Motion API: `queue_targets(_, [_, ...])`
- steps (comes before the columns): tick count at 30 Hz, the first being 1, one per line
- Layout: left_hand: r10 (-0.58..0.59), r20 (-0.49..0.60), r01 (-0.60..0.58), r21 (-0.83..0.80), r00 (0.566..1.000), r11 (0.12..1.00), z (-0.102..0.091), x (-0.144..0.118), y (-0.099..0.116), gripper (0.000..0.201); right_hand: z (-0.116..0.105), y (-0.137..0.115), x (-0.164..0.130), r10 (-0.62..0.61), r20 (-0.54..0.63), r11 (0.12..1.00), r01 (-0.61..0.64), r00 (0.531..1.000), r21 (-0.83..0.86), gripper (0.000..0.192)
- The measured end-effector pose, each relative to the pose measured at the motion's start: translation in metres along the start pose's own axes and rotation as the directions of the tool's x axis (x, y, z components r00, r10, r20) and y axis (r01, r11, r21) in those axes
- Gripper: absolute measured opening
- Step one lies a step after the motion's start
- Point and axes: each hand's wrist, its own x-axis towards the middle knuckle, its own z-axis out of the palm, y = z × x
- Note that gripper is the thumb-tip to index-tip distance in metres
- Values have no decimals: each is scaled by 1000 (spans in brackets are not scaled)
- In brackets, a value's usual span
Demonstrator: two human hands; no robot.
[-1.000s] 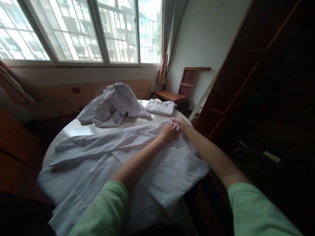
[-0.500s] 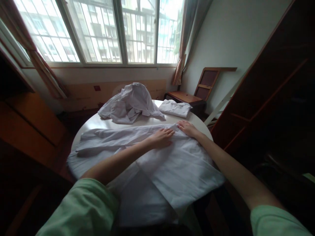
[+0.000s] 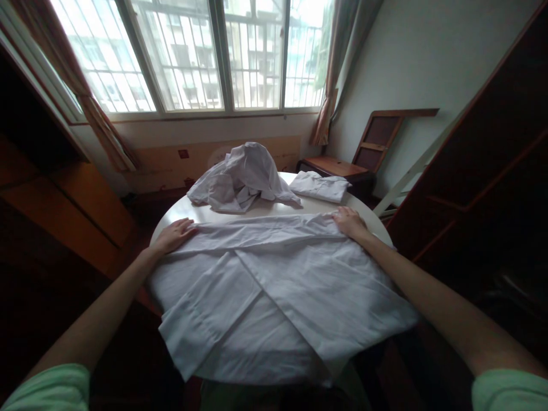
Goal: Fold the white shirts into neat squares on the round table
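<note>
A round white desk is standing below the window. The white shirt is lying spread across it, both grips flat and open: left hand, right hand. A crumpled garment is lying behind.

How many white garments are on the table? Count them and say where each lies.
3. A spread shirt lies nearest, under both hands; a crumpled heap sits at the far side; a folded one at the far right. The heap may hide more.
</note>
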Motion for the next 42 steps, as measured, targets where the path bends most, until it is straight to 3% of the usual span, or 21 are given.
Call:
queue_targets(2, [-50, -24, 47, -131, 998, 990, -1, 1, -27, 72, -4, -3, -3, 188, -66, 982, -189, 980, -23, 55])
queue_targets(4, [-53, -46, 38, -285, 998, 958, -1, 0, -40, 70, -9, -6, -4, 317, -93, 946, -321, 944, -32, 64])
queue_targets(7, [-76, -60, 47, -393, 995, 918, 0, -1, -42, 59, -16, -8, -1, 389, 7, 921, -389, 921, -16, 60])
queue_targets(10, [-103, -59, 78, -337, 993, 938, 2, 2, -36, 49, -21, -3, 7, 308, 34, 951, -306, 951, -48, 48])
queue_targets(14, [-22, -15, 18, -211, 1000, 977, 1, 9, -24, 40, -25, 4, 21, 230, -23, 955, -230, 973, -185, 38])
queue_targets(16, [2, -108, -17, -143, 994, 990, -3, 7, -16, 35, -28, -3, 25, 196, -33, 943, -198, 980, -267, 38])
queue_targets(19, [144, -276, -175, -90, 950, 980, -12, -6, 2, 33, -32, -34, 21, 6, -121, 958, -40, 993, -284, 43])
queue_targets(21, [334, -250, -362, -75, 909, 929, -16, -21, 19, 43, -34, -70, 10, -192, -166, 973, 165, 967, -162, 44])
queue_targets(23, [500, -149, -511, -39, 853, 859, -17, -36, 35, 46, -34, -113, -8, -458, -114, 887, 462, 881, 5, 41])
queue_targets(25, [565, -89, -565, 21, 821, 825, -18, -47, 47, 32, -31, -158, -30, -716, -28, 686, 711, 697, 154, 41])
queue_targets(27, [534, -77, -528, 89, 842, 845, -19, -52, 54, 17, -27, -198, -52, -841, -6, 529, 825, 541, 201, 42])
queue_targets(29, [450, -110, -435, 138, 886, 890, -23, -52, 55, 13, -23, -228, -68, -880, -12, 467, 868, 475, 166, 44])
queue_targets(31, [362, -192, -335, 158, 912, 929, -32, -50, 53, 15, -22, -249, -73, -873, 9, 486, 868, 488, 104, 35])
queue_targets(33, [310, -303, -269, 171, 901, 948, -42, -47, 52, 18, -27, -262, -68, -831, 57, 555, 830, 553, 52, 22])
queue_targets(36, [295, -479, -210, 224, 827, 952, -49, -46, 57, 20, -40, -272, -51, -735, 92, 676, 737, 671, 23, 26])
queue_targets(38, [347, -553, -234, 267, 757, 935, -44, -49, 67, 21, -49, -275, -42, -691, 71, 722, 690, 719, 43, 28])
queue_targets(40, [509, -466, -404, 313, 723, 860, -30, -53, 81, 24, -55, -276, -38, -670, 50, 742, 666, 741, 79, 29])
queue_targets(42, [683, -260, -618, 292, 683, 730, -12, -51, 95, 27, -59, -277, -38, -657, 42, 752, 650, 752, 108, 29])
